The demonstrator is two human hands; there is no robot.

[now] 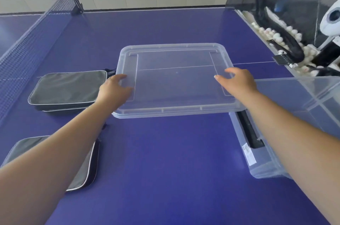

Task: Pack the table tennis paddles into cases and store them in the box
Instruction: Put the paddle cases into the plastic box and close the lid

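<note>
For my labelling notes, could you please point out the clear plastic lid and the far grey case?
Clear plastic lid (174,79), head view, flat centre panel.
Far grey fabric case (68,86), head view, top face.
</note>
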